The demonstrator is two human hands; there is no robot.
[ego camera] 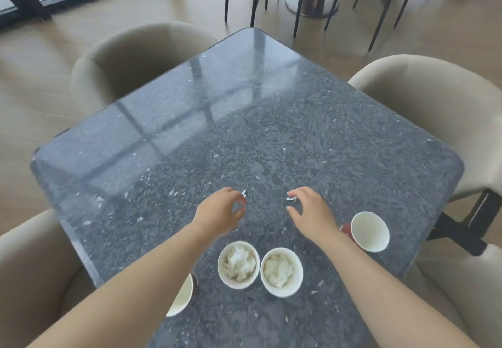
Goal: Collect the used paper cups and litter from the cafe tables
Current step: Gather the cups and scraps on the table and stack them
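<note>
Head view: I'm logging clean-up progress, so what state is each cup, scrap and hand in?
Left filled cup: upright, stuffed with crumpled paper.
Right filled cup: upright, stuffed with crumpled paper.
Far-right cup: empty.
Cup under the left forearm: partly hidden, looks empty.
Left hand: fingers curled beside the left scrap; grip unclear.
Right hand: open, fingertips at the right scrap, which lies on the table.

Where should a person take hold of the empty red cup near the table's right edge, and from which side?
Probably the upper wall just under the rim, with the right hand coming from the cup's left. The empty red cup stands mouth-up with nothing inside, and its left wall faces that hand.
</note>
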